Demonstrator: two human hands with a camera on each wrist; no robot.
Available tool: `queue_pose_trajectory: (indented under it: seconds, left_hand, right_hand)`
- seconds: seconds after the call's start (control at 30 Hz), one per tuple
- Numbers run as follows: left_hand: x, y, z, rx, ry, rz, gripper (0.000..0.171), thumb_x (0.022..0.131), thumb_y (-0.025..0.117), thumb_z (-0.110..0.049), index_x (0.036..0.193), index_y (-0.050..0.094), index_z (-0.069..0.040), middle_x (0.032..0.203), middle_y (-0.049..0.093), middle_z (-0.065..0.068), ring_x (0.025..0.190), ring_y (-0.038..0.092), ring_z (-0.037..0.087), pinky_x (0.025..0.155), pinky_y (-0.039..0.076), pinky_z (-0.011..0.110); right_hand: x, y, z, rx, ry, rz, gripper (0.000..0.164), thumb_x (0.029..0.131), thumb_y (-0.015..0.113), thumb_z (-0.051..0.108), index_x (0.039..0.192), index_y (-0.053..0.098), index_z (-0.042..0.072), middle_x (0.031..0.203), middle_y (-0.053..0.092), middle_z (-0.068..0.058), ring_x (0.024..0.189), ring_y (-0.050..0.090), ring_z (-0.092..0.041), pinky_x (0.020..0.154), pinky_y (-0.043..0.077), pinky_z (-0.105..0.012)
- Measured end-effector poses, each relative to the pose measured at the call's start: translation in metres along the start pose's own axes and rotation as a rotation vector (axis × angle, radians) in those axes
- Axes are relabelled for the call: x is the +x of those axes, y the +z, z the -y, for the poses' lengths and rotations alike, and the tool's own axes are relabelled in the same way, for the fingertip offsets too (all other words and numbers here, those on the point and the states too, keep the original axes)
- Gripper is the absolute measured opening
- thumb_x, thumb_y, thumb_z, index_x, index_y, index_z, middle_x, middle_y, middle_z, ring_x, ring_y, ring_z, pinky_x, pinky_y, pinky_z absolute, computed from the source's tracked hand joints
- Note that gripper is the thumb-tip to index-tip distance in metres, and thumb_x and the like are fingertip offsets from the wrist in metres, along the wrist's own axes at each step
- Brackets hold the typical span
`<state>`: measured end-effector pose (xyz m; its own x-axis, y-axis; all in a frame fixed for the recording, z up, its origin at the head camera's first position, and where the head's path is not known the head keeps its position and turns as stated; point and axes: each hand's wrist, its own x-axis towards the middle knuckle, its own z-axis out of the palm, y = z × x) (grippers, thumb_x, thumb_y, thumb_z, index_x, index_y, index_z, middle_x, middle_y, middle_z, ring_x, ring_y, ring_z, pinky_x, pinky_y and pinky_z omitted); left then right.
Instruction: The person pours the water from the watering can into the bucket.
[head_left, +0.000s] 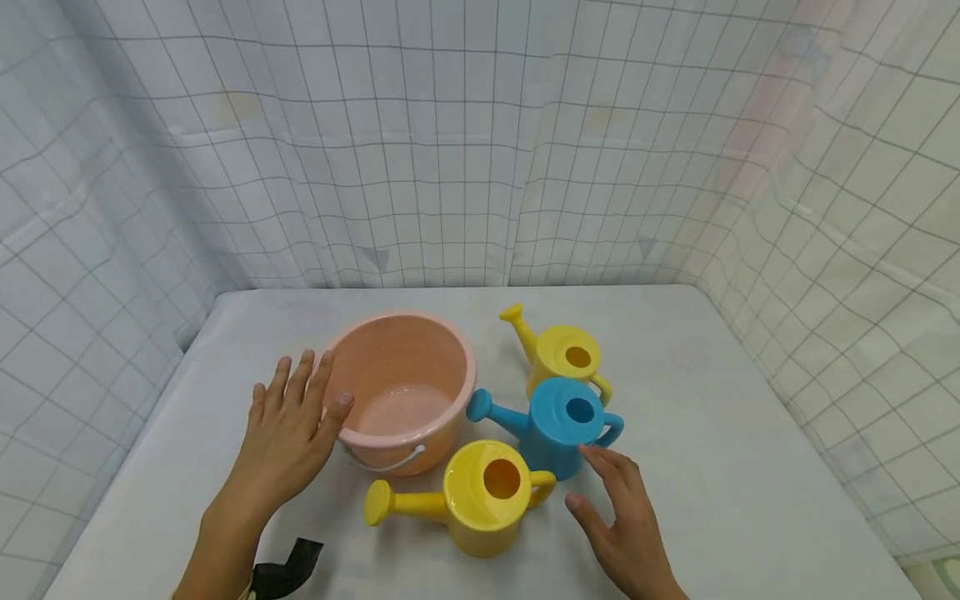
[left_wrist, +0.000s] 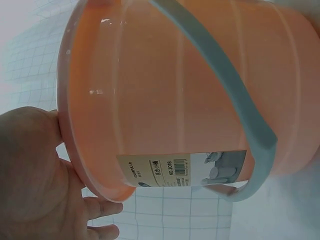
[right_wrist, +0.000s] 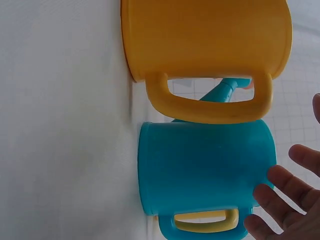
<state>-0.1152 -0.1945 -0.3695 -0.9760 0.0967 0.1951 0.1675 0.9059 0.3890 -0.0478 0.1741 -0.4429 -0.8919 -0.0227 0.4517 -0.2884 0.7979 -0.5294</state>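
A pink bucket (head_left: 397,354) stands upright, its pale handle (left_wrist: 227,80) hanging down the side. My left hand (head_left: 288,425) lies at its left rim, fingers straight and spread, thumb over the edge. In the left wrist view the fingertips are right at the rim, beside a printed label (left_wrist: 182,169). To the right, three toy watering cans stand in a row: a near yellow one (head_left: 480,521), a blue one (head_left: 558,425) and a far yellow one (head_left: 551,350). My right hand (head_left: 626,521) has loosely extended fingers beside the blue can's handle (right_wrist: 202,232) and holds nothing.
A white cloth (head_left: 720,442) covers the table. Grid-patterned white curtains (head_left: 465,150) enclose it at the back and both sides. A black curved piece (head_left: 288,571) sits by my left wrist. The near yellow can's spout reaches in front of the bucket.
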Motion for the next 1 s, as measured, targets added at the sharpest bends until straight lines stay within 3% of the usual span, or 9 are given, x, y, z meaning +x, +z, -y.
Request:
queue_pose_trajectory:
  seconds: [0.33, 0.57, 0.77, 1.0]
  left_hand:
    - [-0.001, 0.001, 0.001, -0.001, -0.007, -0.004, 0.068, 0.1, 0.029, -0.052, 0.153, 0.007, -0.017, 0.158, 0.009, 0.021, 0.147, -0.007, 0.039, 0.112, -0.008, 0.066]
    - [-0.001, 0.001, 0.002, -0.001, -0.008, -0.005, 0.068, 0.1, 0.029, -0.052, 0.153, 0.008, -0.015, 0.158, 0.008, 0.021, 0.147, -0.007, 0.039, 0.111, -0.007, 0.066]
    - [-0.003, 0.0, 0.003, -0.009, -0.008, -0.004, 0.068, 0.1, 0.028, -0.051, 0.153, 0.009, -0.014, 0.158, 0.01, 0.022, 0.147, -0.007, 0.039, 0.112, -0.008, 0.065]
    - [-0.002, 0.001, 0.003, -0.018, -0.011, -0.003, 0.067, 0.1, 0.028, -0.05, 0.153, 0.009, -0.014, 0.158, 0.01, 0.021, 0.147, -0.007, 0.038, 0.112, -0.007, 0.065]
  right_hand:
    - [0.0, 0.005, 0.002, 0.041, 0.048, 0.051, 0.056, 0.084, 0.071, 0.031, 0.135, 0.049, 0.027, 0.132, 0.052, 0.002, 0.117, 0.05, -0.016, 0.089, 0.052, -0.049]
    - [0.0, 0.007, 0.002, 0.05, 0.039, 0.086, 0.06, 0.08, 0.075, 0.026, 0.135, 0.049, 0.027, 0.13, 0.053, 0.001, 0.117, 0.05, -0.016, 0.09, 0.052, -0.047]
    - [0.0, 0.011, 0.002, 0.052, 0.027, 0.101, 0.065, 0.076, 0.079, 0.022, 0.134, 0.05, 0.026, 0.127, 0.055, 0.006, 0.116, 0.05, -0.01, 0.09, 0.052, -0.043]
    - [0.002, 0.014, 0.003, 0.07, 0.052, 0.141, 0.059, 0.078, 0.076, 0.028, 0.132, 0.052, 0.026, 0.127, 0.055, 0.008, 0.115, 0.052, -0.01, 0.092, 0.052, -0.042]
